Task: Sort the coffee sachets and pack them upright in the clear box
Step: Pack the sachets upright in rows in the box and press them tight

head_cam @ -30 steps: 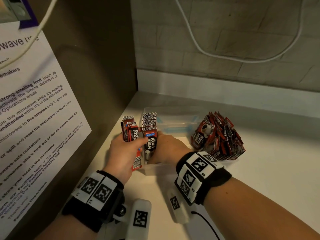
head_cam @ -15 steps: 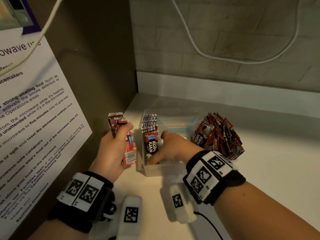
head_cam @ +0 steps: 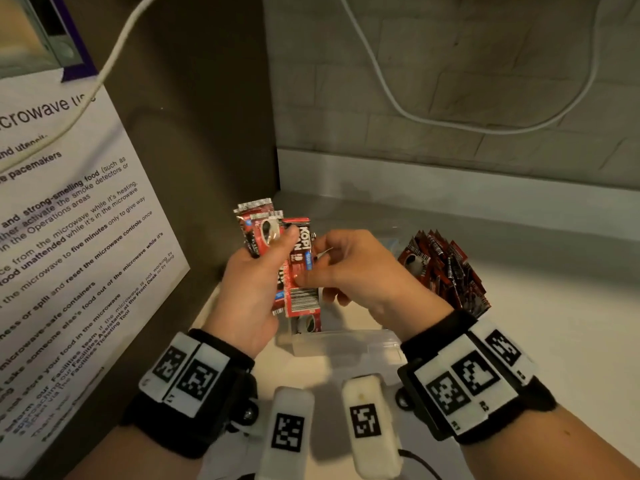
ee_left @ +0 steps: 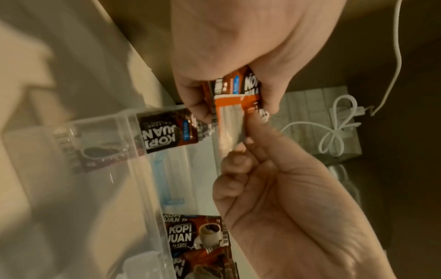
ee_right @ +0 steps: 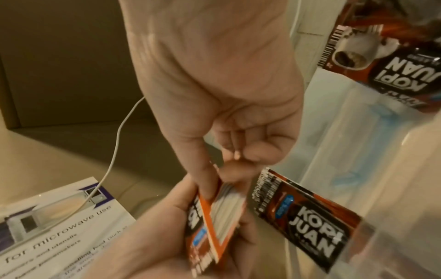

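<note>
- Right hand (head_cam: 360, 271) thumb and fingertips pinch the front Kopi Juan sachet (head_cam: 300, 268) off the stack.
- Left hand (head_cam: 256, 282) clamps the remaining sachet stack (head_cam: 258, 230), held above the clear box (head_cam: 346, 344).
- One sachet stands in the box (ee_left: 164, 134); a loose sachet pile (head_cam: 446, 271) sits at its right end.
- Risk: the pull drags a neighbour along, or the loosened stack fans out and drops flat.
- Box interior is mostly hidden behind the hands; stack count unclear.
</note>
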